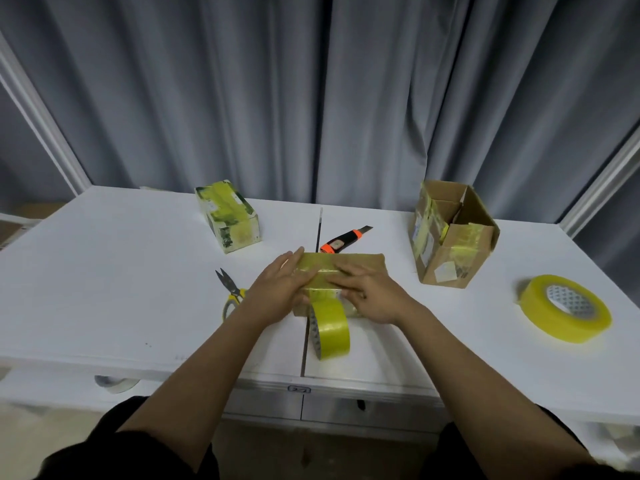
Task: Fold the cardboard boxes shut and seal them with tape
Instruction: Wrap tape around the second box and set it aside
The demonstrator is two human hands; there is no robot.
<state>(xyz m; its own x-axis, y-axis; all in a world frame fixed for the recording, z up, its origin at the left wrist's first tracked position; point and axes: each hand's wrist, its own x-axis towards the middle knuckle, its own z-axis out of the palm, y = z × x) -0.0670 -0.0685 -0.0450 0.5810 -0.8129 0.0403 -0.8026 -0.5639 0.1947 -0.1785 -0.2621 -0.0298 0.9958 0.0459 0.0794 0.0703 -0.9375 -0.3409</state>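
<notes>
- The left hand [277, 292] lies flat, fingers straight, pressing yellow tape onto the closed cardboard box [363, 263] at the table's [104, 289] middle.
- The right hand [370, 292] also presses down with fingers extended.
- A tape roll [330, 329] stands against the box's near side.

There is one wide-angle view, from the person's head, looking forward and down over both forearms onto the white bench [104, 289]. It sits close above the near edge, and grey curtains [242, 98] fill the upper half.
</notes>
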